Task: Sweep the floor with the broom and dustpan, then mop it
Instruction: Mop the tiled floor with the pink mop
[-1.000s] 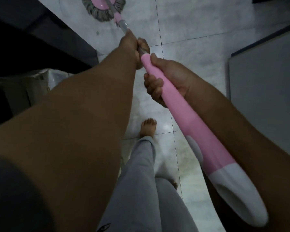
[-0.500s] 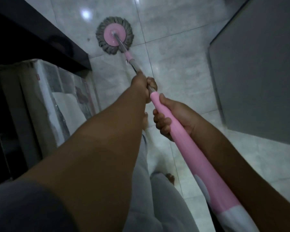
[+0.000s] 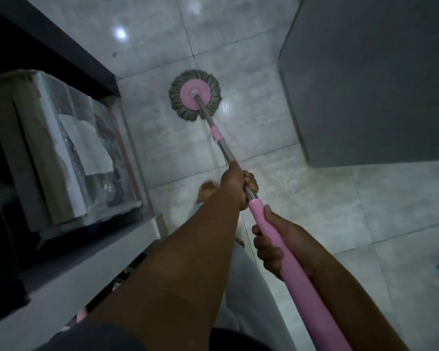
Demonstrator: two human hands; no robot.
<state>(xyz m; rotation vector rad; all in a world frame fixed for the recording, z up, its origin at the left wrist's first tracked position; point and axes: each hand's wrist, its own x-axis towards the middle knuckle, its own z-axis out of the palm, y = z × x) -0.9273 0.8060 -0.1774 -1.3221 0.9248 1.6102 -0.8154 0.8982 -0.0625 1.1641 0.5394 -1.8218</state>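
Observation:
A round mop head [image 3: 195,95] with a pink disc and grey strands lies flat on the pale tiled floor [image 3: 276,203], ahead of me. Its handle [image 3: 287,259] runs back toward me, metal near the head and pink nearer my body. My left hand [image 3: 237,184] grips the metal section just above the pink sleeve. Lower down, my right hand [image 3: 276,243] grips the pink sleeve, fingers curled round it. No broom or dustpan is in view.
A plastic-wrapped box [image 3: 69,148] sits on the left beside a dark cabinet edge [image 3: 61,46]. A grey cabinet or wall panel [image 3: 370,79] stands on the right. My bare foot [image 3: 207,190] and grey trouser leg are below the left hand. A light shelf edge [image 3: 86,269] runs at lower left.
The mop head has slid nearer to me and rightward across the tiles. The view has tilted, and both hands keep their hold on the handle.

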